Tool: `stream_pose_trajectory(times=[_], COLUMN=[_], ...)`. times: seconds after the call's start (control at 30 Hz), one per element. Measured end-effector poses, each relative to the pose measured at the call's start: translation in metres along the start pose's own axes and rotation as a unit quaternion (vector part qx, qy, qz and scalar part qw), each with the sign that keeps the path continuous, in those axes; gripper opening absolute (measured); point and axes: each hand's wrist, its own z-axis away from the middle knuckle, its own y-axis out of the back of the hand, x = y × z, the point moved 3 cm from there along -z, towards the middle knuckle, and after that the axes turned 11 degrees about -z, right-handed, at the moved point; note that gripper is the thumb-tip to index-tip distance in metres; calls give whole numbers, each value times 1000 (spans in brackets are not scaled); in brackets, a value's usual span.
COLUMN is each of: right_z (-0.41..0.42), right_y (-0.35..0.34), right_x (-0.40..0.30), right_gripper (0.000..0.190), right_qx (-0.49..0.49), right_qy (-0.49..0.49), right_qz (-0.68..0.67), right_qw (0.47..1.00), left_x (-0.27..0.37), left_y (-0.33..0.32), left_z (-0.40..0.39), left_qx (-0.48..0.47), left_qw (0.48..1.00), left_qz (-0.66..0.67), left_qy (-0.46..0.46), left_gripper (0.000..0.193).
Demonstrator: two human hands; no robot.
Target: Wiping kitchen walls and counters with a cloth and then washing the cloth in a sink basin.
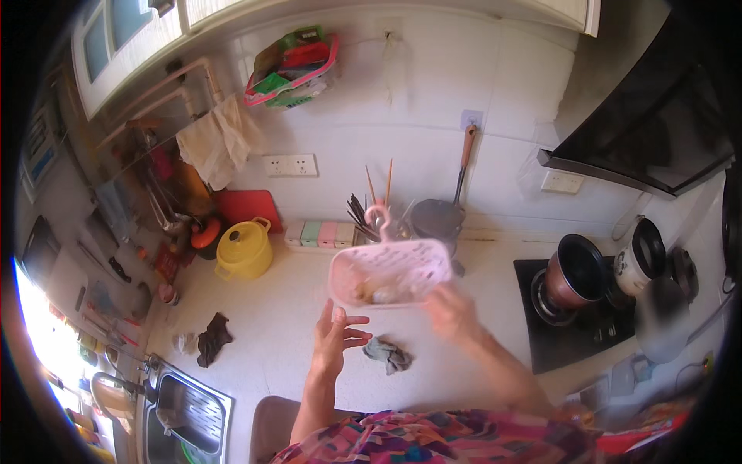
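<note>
A pink plastic hanging basket (435, 255) with a hook is up in front of me over the counter, blurred, with some indistinct pale and brownish things inside. My right hand (452, 313) grips its lower right corner. Just below its left corner is my left hand (338, 342), fingers spread and holding nothing; whether a fingertip touches the rim I cannot tell. A crumpled grey cloth (388, 355) lies on the counter between my forearms.
A yellow lidded pot (244, 249) and a dark cloth (214, 340) are on the left, near the sink (227, 406). Behind the basket stand a chopstick holder and a hanging frying pan (436, 217). Right, a brown pot (574, 272) sits on the black stove (539, 354).
</note>
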Motion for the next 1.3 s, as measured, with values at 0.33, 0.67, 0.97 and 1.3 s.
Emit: stream_pose_trajectory(times=[0.33,0.67,0.97,1.3], right_z=[-122,-240,-332,-312], right_y=[135,162,126,87], right_x=[62,109,110,125], right_gripper=[9,16,18,21], right_qx=[152,140,82,48], right_qy=[-6,-2,59,24], right_qz=[213,174,119,81], right_qw=[965,975,988,995], left_x=[-42,-87,-76,-83], left_y=[48,94,99,112], left_z=[6,25,37,52], left_qx=[39,165,186,224], left_qw=[999,981,980,970], left_qz=[-29,-30,-13,-18], left_qy=[17,93,68,92], left_gripper=[53,39,42,39])
